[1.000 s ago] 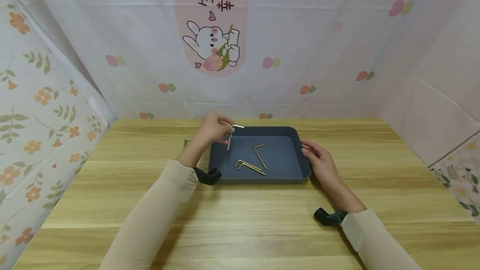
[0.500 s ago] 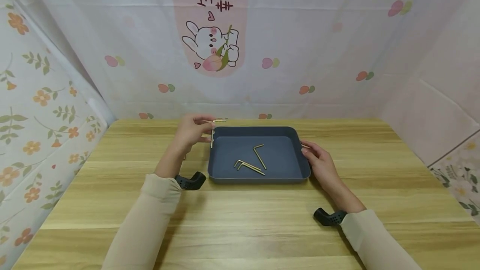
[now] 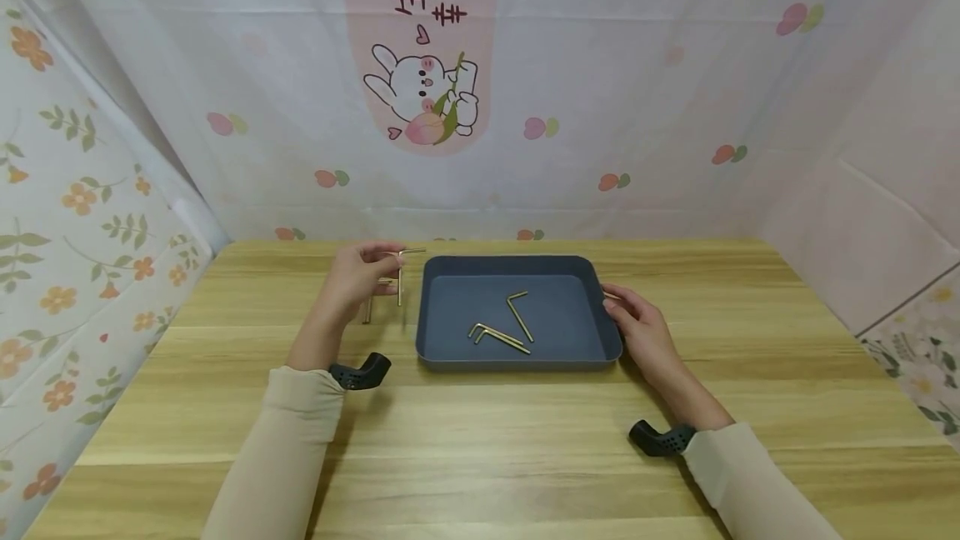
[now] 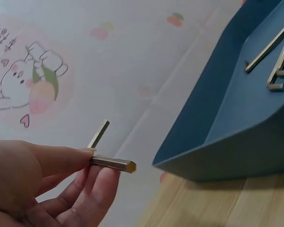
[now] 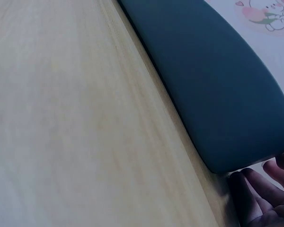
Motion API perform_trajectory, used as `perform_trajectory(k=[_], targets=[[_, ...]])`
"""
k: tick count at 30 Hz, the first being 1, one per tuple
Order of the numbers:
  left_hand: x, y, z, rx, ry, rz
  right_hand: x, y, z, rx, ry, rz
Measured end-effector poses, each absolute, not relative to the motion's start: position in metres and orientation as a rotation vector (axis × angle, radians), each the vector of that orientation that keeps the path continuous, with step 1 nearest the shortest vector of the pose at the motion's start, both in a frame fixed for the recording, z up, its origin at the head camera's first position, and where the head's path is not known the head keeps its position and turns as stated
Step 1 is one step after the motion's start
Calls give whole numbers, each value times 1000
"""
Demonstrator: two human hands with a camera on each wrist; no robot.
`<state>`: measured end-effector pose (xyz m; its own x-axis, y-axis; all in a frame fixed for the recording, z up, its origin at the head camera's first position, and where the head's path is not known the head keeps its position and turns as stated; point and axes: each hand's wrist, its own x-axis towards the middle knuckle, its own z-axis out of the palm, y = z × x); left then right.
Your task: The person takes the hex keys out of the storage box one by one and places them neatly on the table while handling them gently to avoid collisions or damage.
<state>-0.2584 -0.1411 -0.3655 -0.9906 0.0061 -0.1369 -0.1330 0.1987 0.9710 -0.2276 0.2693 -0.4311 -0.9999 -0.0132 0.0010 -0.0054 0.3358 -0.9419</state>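
Note:
My left hand (image 3: pixel 352 277) pinches a brass-coloured hex key (image 3: pixel 400 280) between thumb and fingers, left of the dark blue tray (image 3: pixel 517 363). In the left wrist view, the key's long arm end faces the camera and its short arm slants upward. Part of another hex key (image 3: pixel 367 311) shows just beyond the left hand, mostly hidden by it. Three hex keys lie in the tray: one hex key (image 3: pixel 521 317) in the middle, the others together near the front wall. My right hand (image 3: pixel 643 327) touches the tray's right side with thumb and fingertips.
The tray stands on a wooden table (image 3: pixel 510 457), towards its back edge. Behind hangs a pale printed curtain (image 3: pixel 637 107), with a flowered cloth (image 3: pixel 90 290) on the left. A dark wrist mount (image 3: pixel 362 373) sits on each forearm.
My left hand has moved left with the hex key, from over the tray's left part to beside it. The right hand and the keys in the tray stay put.

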Motion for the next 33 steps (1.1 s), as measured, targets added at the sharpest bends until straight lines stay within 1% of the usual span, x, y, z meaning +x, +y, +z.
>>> perform_trajectory(k=[10, 24, 33], targets=[[-259, -155, -374, -203, 2489, 1874, -229, 271, -433, -30, 2588, -1780], [-264, -180, -401, -391, 2565, 1844, -230, 269, -435, -33, 2601, -1773], [-267, -184, -411, -401, 2627, 1762, -229, 270, -433, -29, 2595, -1772]])
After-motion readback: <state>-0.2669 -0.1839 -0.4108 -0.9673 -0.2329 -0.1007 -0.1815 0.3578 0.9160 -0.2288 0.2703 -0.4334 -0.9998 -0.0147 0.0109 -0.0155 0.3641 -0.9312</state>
